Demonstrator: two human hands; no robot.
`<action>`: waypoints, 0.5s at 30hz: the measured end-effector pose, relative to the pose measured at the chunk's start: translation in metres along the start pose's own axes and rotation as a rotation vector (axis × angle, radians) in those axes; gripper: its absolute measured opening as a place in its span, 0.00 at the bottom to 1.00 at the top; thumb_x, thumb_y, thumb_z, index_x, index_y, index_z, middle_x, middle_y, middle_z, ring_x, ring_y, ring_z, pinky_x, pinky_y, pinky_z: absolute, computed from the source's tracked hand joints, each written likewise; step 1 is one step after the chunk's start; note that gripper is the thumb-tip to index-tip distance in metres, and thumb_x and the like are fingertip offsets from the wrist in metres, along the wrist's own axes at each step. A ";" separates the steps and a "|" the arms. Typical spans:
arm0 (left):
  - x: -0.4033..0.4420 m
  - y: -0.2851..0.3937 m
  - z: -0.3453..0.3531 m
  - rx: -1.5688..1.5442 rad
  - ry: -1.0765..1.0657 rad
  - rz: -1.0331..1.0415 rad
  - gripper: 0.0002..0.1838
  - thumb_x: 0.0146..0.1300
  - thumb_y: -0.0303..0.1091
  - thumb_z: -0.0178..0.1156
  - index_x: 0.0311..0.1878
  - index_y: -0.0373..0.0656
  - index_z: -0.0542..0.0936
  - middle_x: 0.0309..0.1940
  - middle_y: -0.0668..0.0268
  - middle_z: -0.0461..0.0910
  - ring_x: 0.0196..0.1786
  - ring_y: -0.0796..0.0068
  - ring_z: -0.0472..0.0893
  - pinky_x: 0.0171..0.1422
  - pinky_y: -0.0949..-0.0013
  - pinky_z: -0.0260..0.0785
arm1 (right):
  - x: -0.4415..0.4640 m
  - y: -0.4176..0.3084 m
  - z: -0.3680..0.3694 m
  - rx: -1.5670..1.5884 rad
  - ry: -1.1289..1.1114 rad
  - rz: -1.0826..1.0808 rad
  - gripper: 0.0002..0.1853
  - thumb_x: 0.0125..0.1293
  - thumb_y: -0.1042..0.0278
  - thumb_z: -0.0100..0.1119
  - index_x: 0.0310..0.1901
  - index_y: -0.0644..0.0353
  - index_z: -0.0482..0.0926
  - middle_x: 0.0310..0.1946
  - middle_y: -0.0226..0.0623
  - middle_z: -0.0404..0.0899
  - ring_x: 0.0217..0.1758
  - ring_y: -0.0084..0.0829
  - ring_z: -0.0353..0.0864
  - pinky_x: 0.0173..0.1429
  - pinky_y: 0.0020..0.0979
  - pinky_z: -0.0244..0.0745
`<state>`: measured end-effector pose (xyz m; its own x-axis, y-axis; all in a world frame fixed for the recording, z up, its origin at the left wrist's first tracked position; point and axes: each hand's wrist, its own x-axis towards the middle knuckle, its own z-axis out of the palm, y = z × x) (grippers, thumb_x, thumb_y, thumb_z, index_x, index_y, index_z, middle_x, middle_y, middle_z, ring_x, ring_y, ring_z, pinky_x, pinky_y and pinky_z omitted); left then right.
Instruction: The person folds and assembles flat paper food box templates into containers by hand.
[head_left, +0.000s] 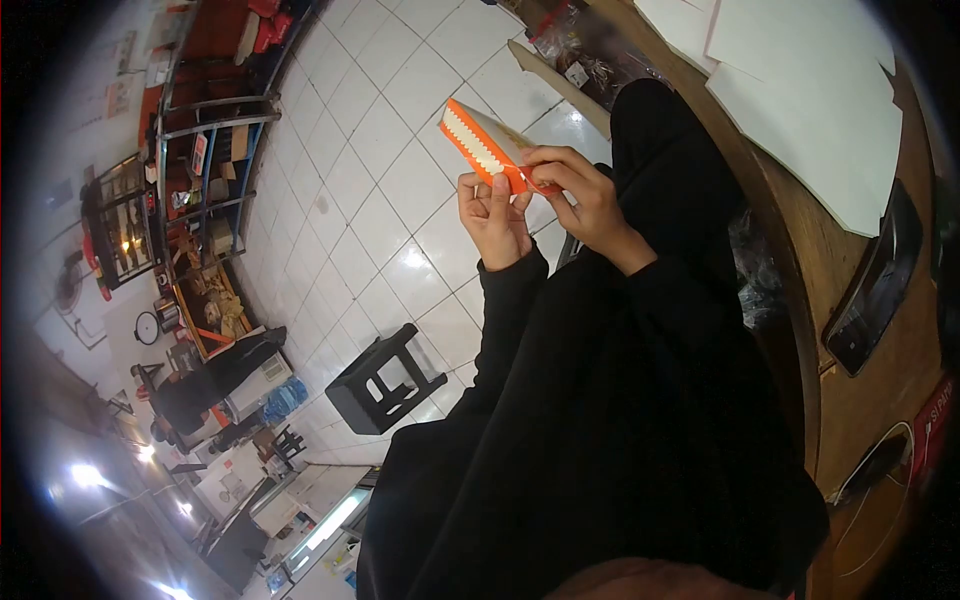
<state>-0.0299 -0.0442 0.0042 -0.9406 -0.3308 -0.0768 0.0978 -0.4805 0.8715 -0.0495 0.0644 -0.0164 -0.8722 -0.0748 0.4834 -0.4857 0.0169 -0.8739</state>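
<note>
Up in front of my lap I hold a small orange-and-white cardboard box [470,140] with a zigzag-edged white band along one side. My left hand [493,218] pinches its lower end, with the thumb on the orange side. At the same end, the curled fingers and thumb of my right hand [585,195] grip an orange flap [545,182]. Part of the flap is hidden behind the fingers. Both hands come out of black sleeves, close together above the tiled floor.
White card sheets [800,120] lie on the wooden table [770,190] at my right, near a black phone [875,290] and a white cable [905,480]. A black stool [385,380] stands on the floor [340,190]. Shelves [205,180] and another person [215,385] are farther left.
</note>
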 end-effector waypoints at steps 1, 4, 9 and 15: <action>0.000 0.001 -0.003 -0.015 0.005 -0.014 0.08 0.59 0.26 0.53 0.37 0.40 0.64 0.34 0.59 0.76 0.37 0.74 0.78 0.40 0.71 0.75 | -0.001 0.000 0.000 0.014 -0.003 -0.007 0.07 0.50 0.83 0.54 0.32 0.65 0.73 0.40 0.41 0.75 0.43 0.34 0.76 0.43 0.27 0.73; 0.000 0.002 -0.007 0.031 0.066 -0.002 0.08 0.58 0.26 0.53 0.38 0.40 0.66 0.36 0.57 0.75 0.38 0.71 0.78 0.41 0.71 0.74 | -0.001 -0.003 -0.002 0.164 -0.001 0.104 0.05 0.51 0.81 0.56 0.32 0.67 0.75 0.40 0.40 0.75 0.44 0.30 0.76 0.44 0.26 0.73; 0.002 0.006 -0.015 0.236 0.063 0.028 0.05 0.55 0.23 0.56 0.33 0.36 0.70 0.32 0.60 0.76 0.36 0.75 0.76 0.41 0.74 0.70 | -0.005 0.010 -0.009 0.428 0.024 0.333 0.03 0.53 0.79 0.57 0.30 0.68 0.77 0.34 0.33 0.74 0.39 0.22 0.73 0.46 0.23 0.69; 0.005 -0.005 -0.024 0.642 -0.021 0.259 0.04 0.48 0.22 0.63 0.25 0.35 0.76 0.27 0.64 0.77 0.31 0.79 0.74 0.38 0.79 0.64 | -0.006 0.015 -0.006 0.434 -0.022 0.442 0.03 0.53 0.79 0.58 0.29 0.70 0.77 0.34 0.33 0.71 0.34 0.18 0.70 0.37 0.19 0.67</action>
<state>-0.0279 -0.0627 -0.0121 -0.9196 -0.3513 0.1761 0.1143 0.1897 0.9752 -0.0525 0.0713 -0.0324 -0.9821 -0.1737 0.0733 -0.0068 -0.3560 -0.9345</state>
